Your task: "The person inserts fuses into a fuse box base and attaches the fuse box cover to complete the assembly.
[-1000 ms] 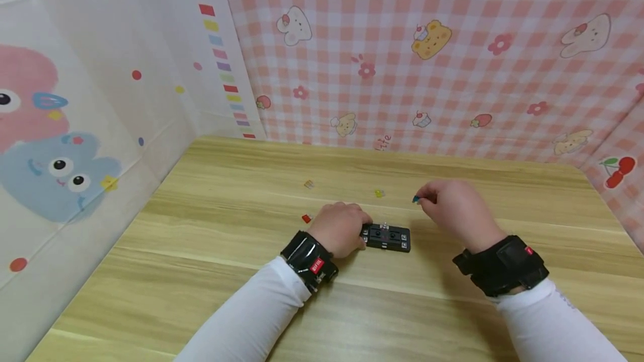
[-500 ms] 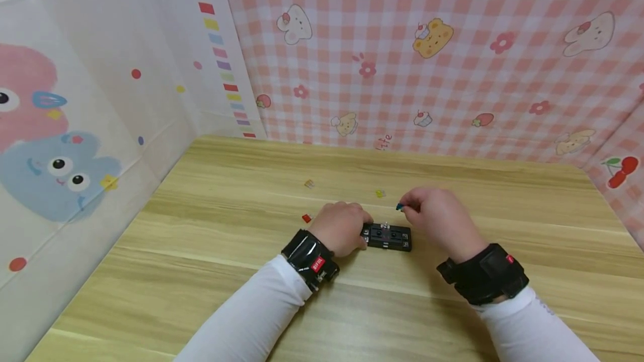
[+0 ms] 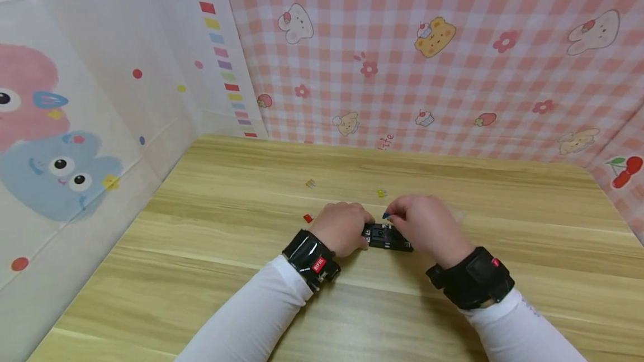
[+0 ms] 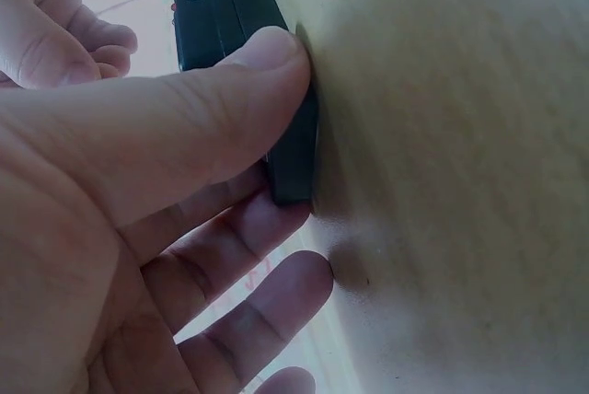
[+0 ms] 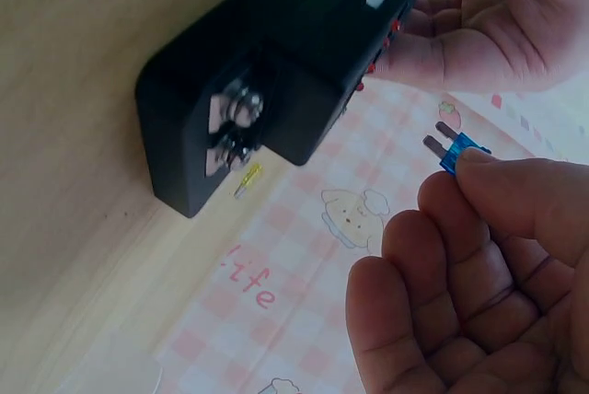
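Observation:
A black fuse block with metal screw terminals lies on the wooden table. My left hand grips its left end; in the left wrist view the thumb and fingers lie on either side of that end. Between thumb and index finger, my right hand pinches a blue blade fuse. Its two metal prongs point away from the fingertips, toward the block in the right wrist view. In the head view the blue fuse is just above the block's far edge, apart from it.
A yellow fuse lies behind the block. An orange-tan fuse is farther left, and a red fuse sits beside the left hand. Something transparent shows at the right wrist view's lower left. Patterned cloth hangs behind the table.
My right hand has moved left and slightly nearer, carrying the blue blade fuse from the right of the block to over its far edge. The left hand has stayed on the block.

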Available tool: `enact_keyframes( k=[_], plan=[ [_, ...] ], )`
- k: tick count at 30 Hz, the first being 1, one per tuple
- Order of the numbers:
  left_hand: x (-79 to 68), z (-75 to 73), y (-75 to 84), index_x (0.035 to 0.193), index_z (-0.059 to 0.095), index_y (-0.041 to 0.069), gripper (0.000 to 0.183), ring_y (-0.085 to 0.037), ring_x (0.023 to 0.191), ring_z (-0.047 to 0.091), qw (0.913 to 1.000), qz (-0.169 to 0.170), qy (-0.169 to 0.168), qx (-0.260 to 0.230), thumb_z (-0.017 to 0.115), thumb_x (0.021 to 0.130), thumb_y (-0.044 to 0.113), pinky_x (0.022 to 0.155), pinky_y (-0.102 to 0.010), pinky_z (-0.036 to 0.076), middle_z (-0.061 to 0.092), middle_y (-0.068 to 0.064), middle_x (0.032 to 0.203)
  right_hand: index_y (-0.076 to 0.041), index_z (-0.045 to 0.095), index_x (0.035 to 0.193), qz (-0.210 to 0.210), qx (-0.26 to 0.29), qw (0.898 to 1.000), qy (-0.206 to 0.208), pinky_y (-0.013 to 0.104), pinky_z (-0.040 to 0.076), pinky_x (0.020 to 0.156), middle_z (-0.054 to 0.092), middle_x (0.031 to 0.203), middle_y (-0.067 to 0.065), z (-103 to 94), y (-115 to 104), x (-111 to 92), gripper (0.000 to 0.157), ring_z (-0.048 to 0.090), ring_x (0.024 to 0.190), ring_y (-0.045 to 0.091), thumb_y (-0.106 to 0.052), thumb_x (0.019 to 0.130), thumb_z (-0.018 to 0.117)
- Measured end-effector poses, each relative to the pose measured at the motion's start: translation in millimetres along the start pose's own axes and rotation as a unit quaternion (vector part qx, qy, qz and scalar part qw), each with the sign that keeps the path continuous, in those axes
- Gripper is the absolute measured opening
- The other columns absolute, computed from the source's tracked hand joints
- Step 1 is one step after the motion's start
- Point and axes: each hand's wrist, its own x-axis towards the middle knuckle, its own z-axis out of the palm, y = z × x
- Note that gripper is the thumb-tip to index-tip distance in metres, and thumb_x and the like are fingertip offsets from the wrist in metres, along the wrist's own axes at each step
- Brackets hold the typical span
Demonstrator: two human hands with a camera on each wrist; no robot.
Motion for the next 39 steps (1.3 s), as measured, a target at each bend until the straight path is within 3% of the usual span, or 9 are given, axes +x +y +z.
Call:
enact_keyframes(
  k=[39],
  plan=[
    [0.1, 0.8, -1.4, 0.099, 0.07, 0.028, 0.033, -0.009, 0.078, 0.051, 0.9998, 0.011, 0.014, 0.001, 0.081, 0.069, 0.038, 0.068, -0.034, 0.044, 0.062, 0.01, 0.092, -0.015, 0.071, 0.08, -0.049, -0.033, 0.997, -0.042, 0.029, 0.045, 0.057, 0.06, 0.071, -0.006, 14.4, -7.1, 5.0, 0.005, 0.049, 0.061, 0.009, -0.011, 0.082, 0.07]
  ],
)
